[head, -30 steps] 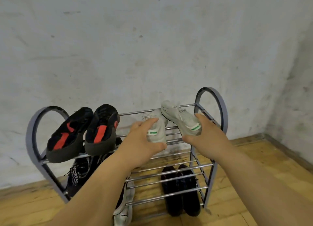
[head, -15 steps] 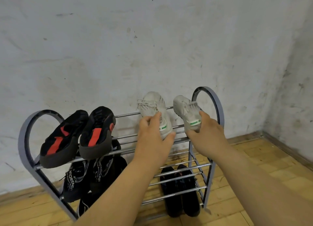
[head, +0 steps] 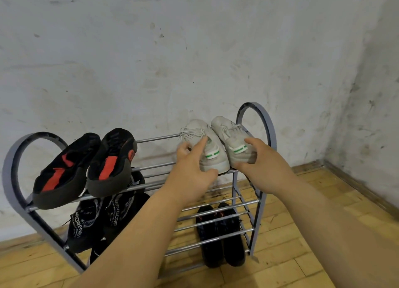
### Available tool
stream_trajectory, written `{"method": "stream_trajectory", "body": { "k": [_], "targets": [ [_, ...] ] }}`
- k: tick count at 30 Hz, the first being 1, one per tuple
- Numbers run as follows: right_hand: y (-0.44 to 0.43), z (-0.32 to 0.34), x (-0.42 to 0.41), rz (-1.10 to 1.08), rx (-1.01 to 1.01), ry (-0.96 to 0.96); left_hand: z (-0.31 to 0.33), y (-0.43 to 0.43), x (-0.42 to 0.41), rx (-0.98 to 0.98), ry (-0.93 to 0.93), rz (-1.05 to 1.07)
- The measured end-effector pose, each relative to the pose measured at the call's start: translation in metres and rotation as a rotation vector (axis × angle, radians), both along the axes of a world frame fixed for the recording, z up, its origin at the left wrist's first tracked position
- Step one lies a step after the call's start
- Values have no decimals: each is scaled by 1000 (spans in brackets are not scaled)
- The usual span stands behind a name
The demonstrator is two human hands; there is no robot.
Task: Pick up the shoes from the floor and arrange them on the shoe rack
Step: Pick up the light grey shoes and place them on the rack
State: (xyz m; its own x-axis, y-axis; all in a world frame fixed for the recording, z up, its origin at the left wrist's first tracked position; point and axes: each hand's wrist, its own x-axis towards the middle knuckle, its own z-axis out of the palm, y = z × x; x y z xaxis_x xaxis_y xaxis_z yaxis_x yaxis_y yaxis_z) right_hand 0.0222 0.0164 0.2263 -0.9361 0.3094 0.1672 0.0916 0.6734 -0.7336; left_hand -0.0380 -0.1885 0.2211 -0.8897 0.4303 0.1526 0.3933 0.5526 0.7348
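- While both arms reach forward from the bottom of the view, each hand is at the heel of one shoe of a white pair on the top shelf of the shoe rack (head: 268, 123).
- The left hand (head: 192, 169) holds the left white shoe (head: 194, 132) at its heel: the fingers (head: 201, 144) lie over the top and the thumb sits under the back edge.
- The right hand (head: 265, 164) grasps the right white shoe (head: 226, 128) the same way, thumb low at the heel and fingers curved over the green-tagged collar.
- Both white shoes sit at the right end of the top shelf, side by side and touching, heels at the front rail and toes tilted up toward the wall (head: 194, 50) (whether the toes touch it, I cannot tell).
- At the left end of that shelf lies the black pair with red soles (head: 112, 158), turned sole-up and sloping toward the front.
- On the middle shelf, under that pair, rest the black lettered sneakers (head: 97, 218).
- Low at the right, the dark pair (head: 220, 233) sits under the bottom rails, toes toward the wall.
- The rack stands on a wooden floor (head: 302, 201), close to the stained wall.
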Motion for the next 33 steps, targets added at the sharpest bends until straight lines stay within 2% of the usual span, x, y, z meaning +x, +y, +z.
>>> {"method": "stream_trajectory", "body": {
  "k": [4, 9, 14, 21, 24, 26, 29, 31, 33],
  "targets": [
    [-3, -2, 1, -90, 105, 72, 0, 1, 0, 62, -33, 65],
    [-6, 1, 4, -281, 324, 123, -4, 2, 2, 101, 10, 81],
    [2, -5, 6, -163, 134, 67, -7, 1, 6, 78, 82, 88],
    [12, -1, 14, -66, 61, 91, -19, 6, 17, -73, 175, 78],
    [30, 16, 25, 37, 14, 6, -15, 10, 35, -91, 197, 115],
    [47, 30, 41, 78, 9, -87, -5, 17, 55, -122, 293, 126],
    [80, 40, 76, 35, -62, -194, 14, 33, 91, -89, 354, -23],
    [106, 29, 112, -26, -4, -273, 22, 57, 116, -133, 274, -222],
    [135, 4, 159, -89, 90, -392, 21, 91, 141, -267, 192, -433]
  ]
}}
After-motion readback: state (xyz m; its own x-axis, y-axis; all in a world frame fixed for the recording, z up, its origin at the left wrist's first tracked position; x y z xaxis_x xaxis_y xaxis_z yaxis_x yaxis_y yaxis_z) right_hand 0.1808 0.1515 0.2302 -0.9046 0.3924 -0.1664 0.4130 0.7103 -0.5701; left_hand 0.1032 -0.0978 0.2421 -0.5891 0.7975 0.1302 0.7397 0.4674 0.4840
